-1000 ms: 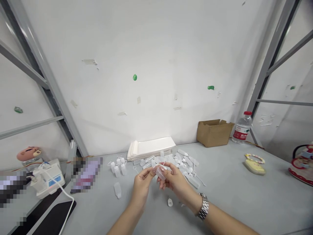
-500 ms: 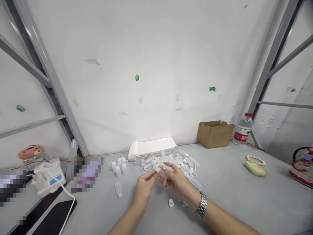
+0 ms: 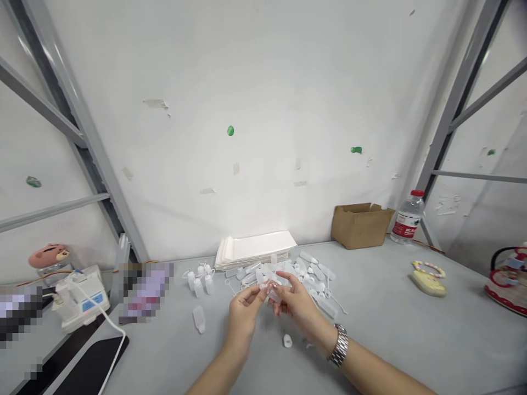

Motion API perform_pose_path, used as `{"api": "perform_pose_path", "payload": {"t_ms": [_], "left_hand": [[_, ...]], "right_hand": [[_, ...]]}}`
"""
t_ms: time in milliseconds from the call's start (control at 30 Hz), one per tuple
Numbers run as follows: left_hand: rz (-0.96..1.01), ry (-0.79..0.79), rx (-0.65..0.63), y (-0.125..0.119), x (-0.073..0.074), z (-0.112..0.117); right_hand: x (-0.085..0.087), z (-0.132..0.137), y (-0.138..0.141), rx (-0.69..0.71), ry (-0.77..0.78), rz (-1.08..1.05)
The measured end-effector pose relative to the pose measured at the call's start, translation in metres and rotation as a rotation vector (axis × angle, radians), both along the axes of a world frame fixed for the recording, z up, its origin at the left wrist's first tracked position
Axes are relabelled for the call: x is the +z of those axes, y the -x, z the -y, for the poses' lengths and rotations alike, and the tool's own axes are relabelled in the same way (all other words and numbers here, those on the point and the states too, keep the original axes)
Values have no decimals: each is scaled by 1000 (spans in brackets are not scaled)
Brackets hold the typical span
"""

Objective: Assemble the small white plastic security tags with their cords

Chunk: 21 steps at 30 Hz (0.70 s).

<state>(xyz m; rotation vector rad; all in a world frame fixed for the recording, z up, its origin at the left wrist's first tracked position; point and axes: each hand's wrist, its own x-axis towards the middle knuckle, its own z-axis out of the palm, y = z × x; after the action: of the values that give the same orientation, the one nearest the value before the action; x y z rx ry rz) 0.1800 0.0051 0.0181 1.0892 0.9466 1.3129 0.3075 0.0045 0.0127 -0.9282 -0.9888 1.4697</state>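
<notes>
Both thumbs sit a little closer together than half a second ago, covering more of the small translucent bottle [image 3: 275,297], while the things on the table hold their places. Right thumb and fingers of the right hand [image 3: 300,303] are closed around its body; left thumb and forefinger of the left hand [image 3: 242,311] are pinched together at its whitish upper end, though the fingertips hide the exact contact. Its long axis seems to slant from the left fingertips down toward the right palm, so the neck end lies nearer the left hand and the base nearer the right. Just below the right fingers, apart from them, a loose white piece [image 3: 287,341] rests on the grey table [image 3: 173,356]. Directly beyond the hands spreads a jumbled pile of bottles and looped caps [image 3: 302,270], some beside the right knuckles. Off to the left, nearer the left hand, lies a single flat bottle [image 3: 199,319], with a cluster of upright capped bottles [image 3: 198,286] behind it. Farther back, a white stack [image 3: 263,244] sits by the wall.
</notes>
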Motion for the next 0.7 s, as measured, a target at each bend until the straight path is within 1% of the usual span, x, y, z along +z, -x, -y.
{"api": "perform_pose_path", "payload": {"t_ms": [100,233,333,400,467,500,533,600,633,700], "left_hand": [[8,-7,-13,-1,0,0],[2,-37,-12,-4,0,3],[-3,-56,37,-6,0,5],[15,-50,89,-4,1,3],[57,-34,168,2,4,-2],[82,-28,214,6,5,-6],[110,-30,266,10,6,-9],[140,-36,332,18,8,-16],[147,-36,344,21,8,-19],[150,-36,340,25,9,-22]], "right_hand": [[4,2,1,-6,27,-11],[8,5,4,-12,13,26],[7,4,4,19,-5,79],[8,0,-1,29,-43,159],[10,-5,-11,-5,-148,338],[11,-7,-17,-32,-239,475],[12,-9,-23,-54,-366,637],[13,-11,-34,5,-614,944],[13,-11,-37,46,-699,1059],[12,-10,-40,152,-799,1221]]}}
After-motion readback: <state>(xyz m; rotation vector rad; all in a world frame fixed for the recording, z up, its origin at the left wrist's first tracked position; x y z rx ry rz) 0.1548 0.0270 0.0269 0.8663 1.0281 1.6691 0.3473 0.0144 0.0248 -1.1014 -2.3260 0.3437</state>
